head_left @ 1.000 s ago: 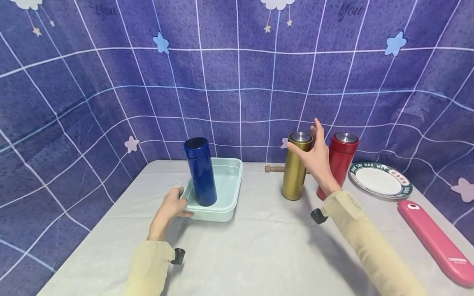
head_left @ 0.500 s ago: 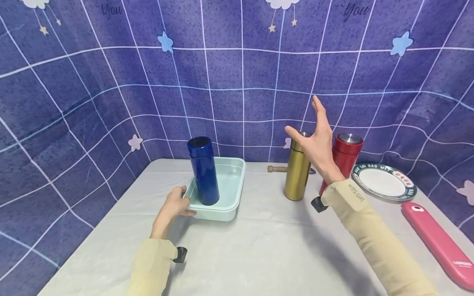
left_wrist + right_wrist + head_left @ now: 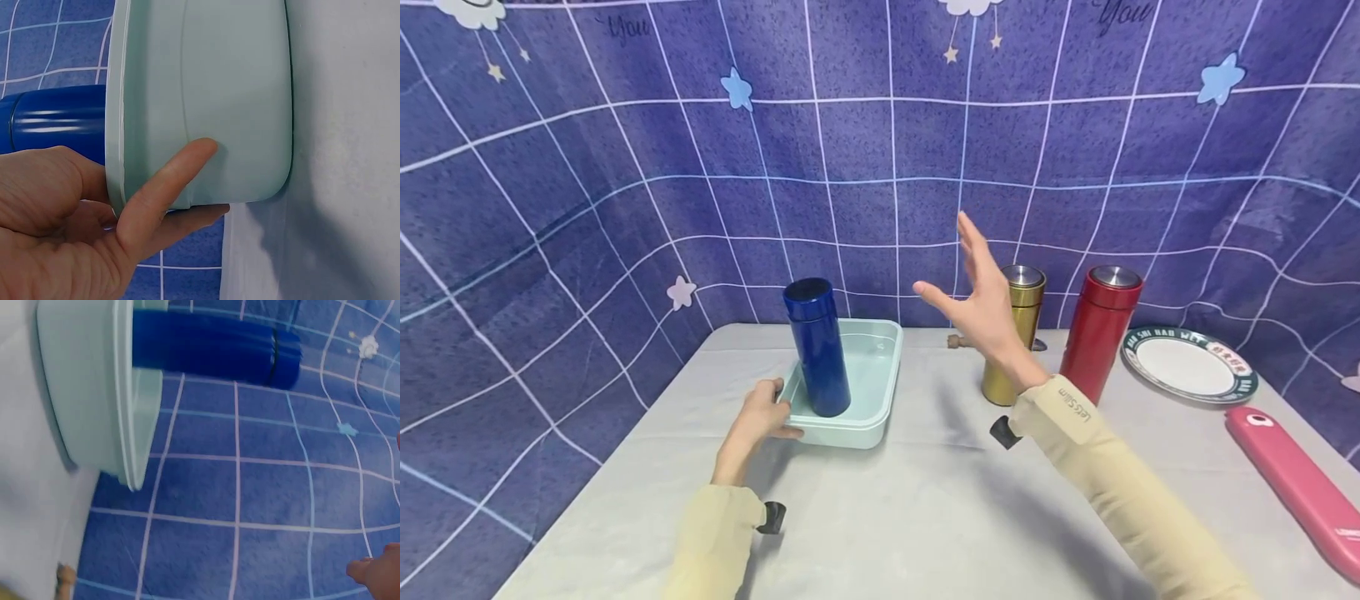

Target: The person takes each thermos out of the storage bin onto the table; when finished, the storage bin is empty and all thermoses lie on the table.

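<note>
A pale green plastic tub [image 3: 842, 435] stands on the table at centre left, with a blue thermos flask [image 3: 820, 354] upright inside it. My left hand [image 3: 760, 414] grips the tub's near left corner; in the left wrist view the thumb [image 3: 178, 172] lies along its outer wall. My right hand [image 3: 988, 312] hangs in the air, thumb and fingers spread, holding nothing. It is right of the tub and partly covers a gold thermos flask [image 3: 1028, 304]. A red thermos flask [image 3: 1097, 342] stands to the right of the gold one.
At the right lies a white plate [image 3: 1183, 362] with a patterned green rim. A long pink case [image 3: 1292, 483] is in front of it. Behind the gold flask, a wooden-handled thing [image 3: 957, 341] is mostly hidden. A blue grid-patterned cloth [image 3: 850, 208] hangs behind the table.
My right hand has come away from the gold flask, first upward and then left toward the tub, with its fingers spread. The left hand keeps its grip on the tub.
</note>
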